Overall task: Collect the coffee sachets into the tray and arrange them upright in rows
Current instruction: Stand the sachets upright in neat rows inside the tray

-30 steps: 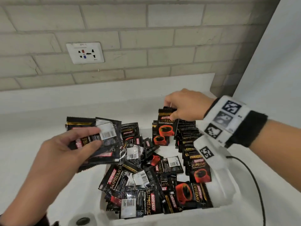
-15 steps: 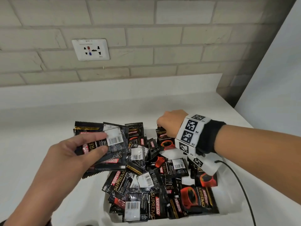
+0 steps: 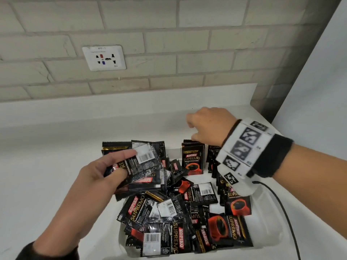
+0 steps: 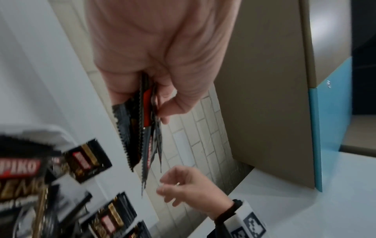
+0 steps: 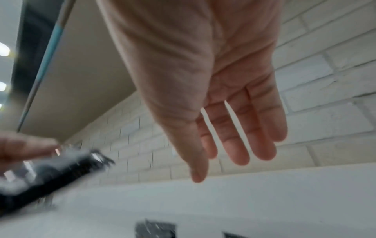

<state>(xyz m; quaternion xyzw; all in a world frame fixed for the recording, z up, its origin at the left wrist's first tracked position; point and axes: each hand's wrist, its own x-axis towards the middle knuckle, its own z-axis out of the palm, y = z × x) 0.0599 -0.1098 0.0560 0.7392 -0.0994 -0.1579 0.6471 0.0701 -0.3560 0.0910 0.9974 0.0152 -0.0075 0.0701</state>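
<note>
While the left hand [image 3: 97, 173] pinches a flat-lying sachet stack [image 3: 139, 166], the right hand's [image 3: 208, 128] grip hangs slack, empty.

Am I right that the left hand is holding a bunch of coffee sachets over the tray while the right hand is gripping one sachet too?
Not quite. The left hand does hold a bunch of coffee sachets over the tray, but the right hand grips nothing: the right wrist view shows its fingers straight and empty, above the upright row of sachets.
</note>
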